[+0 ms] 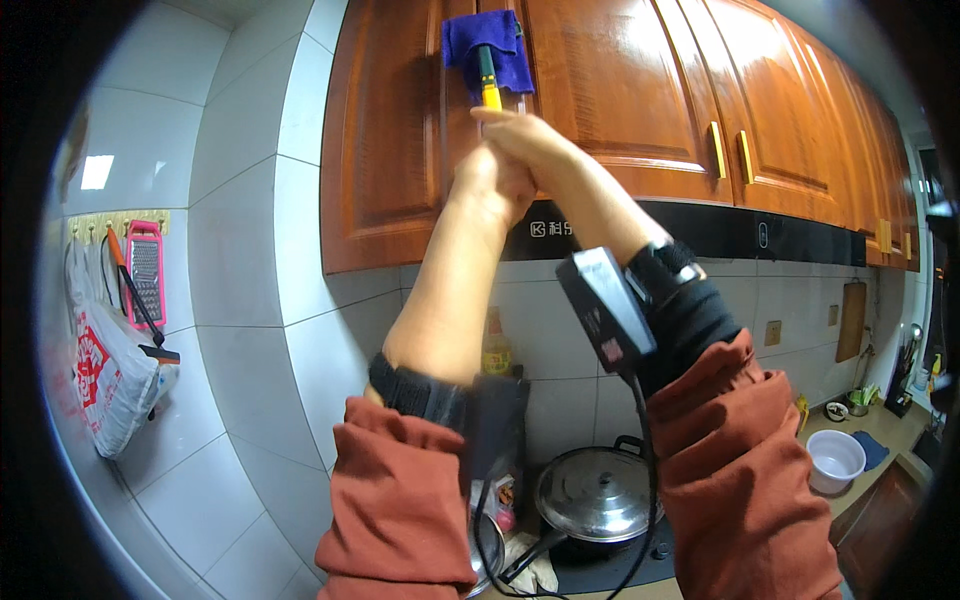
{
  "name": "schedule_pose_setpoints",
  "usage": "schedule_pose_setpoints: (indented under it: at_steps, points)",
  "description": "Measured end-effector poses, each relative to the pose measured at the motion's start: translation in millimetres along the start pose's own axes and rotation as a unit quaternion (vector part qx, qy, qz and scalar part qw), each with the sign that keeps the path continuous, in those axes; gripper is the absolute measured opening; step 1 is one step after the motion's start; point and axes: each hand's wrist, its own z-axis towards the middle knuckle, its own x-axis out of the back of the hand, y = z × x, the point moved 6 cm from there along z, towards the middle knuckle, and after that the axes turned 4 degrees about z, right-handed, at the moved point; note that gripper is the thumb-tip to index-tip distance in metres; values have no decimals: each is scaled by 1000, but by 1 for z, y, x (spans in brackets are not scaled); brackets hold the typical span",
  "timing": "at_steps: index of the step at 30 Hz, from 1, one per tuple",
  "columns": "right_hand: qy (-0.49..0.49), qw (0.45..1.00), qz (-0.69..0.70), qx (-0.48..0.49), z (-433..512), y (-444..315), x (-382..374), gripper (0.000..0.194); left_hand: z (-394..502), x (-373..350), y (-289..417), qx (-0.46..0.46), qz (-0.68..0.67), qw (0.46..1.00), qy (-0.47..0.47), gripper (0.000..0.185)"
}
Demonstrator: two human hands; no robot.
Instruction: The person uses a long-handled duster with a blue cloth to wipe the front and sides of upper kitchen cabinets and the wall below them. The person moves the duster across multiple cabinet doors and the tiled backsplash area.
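Observation:
Both my arms reach up towards the wooden wall cabinet [615, 97]. My left hand [491, 176] and my right hand [517, 139] are wrapped close together around a yellow and green handle [490, 86]. The right hand sits slightly higher and partly covers the left, and the handle's lower part is hidden by them. At the handle's top, a purple cloth [480, 34] is draped over the head of the tool and lies against the cabinet front near a door seam. The head itself is mostly covered by the cloth.
Below the cabinet runs a black range hood [690, 225]. A lidded pan [600, 495] stands on the stove [592, 570]. At right, a white basin [835, 459] rests on the counter. A plastic bag [120, 382] and a pink-framed grater [145, 274] hang on the left wall.

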Motion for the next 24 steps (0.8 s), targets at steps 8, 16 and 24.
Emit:
schedule_pose_setpoints:
  at_steps: [8,16,24]
  points:
    - [0,999,-17,-38,-150,73,-5,40,-126,68,-113,143,50,988,42,32]
    - [64,997,-15,-44,-164,63,62,39,-116,9,-147,126,57,990,-14,33]
    - [134,988,-3,-74,-89,11,150,41,-17,-95,-129,104,18,982,-158,29]
